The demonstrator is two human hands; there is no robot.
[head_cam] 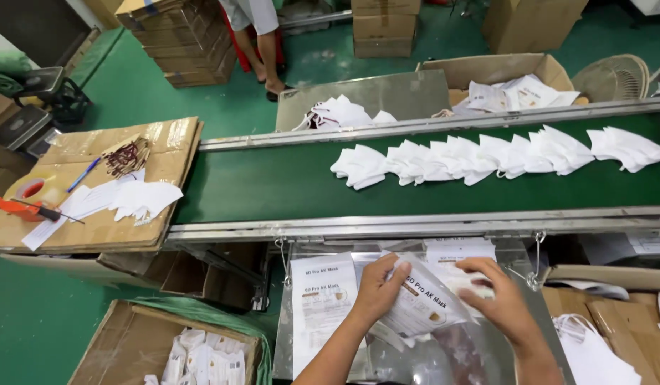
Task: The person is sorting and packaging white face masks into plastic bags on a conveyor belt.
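Mask packet, clear plastic with a white printed card inside, held tilted over a metal tray hung by wire hooks below the conveyor belt. Left hand: fingers pressed together on the packet's left edge, thumb underneath and hidden. Right hand: fingers loosely spread across the packet's right side; whether they pinch it or only rest on it cannot be told. Both forearms cut off by the bottom edge. Stack of packets lying flat in the tray, just left of the left hand; more clear plastic lower in the tray, glare making its contents hard to make out. White masks in an overlapping row along the green belt, the rightmost cut off by the picture's edge. Further masks on a grey metal sheet behind the belt and in an open carton. Flattened cardboard tabletop at left carrying a tape dispenser, a pen, paper sheets and a dark bundle too small to identify. Open box at lower left, partly holding white packets. Green floor; another person's bare legs at top, body cut off; stacked cartons and a fan beyond.
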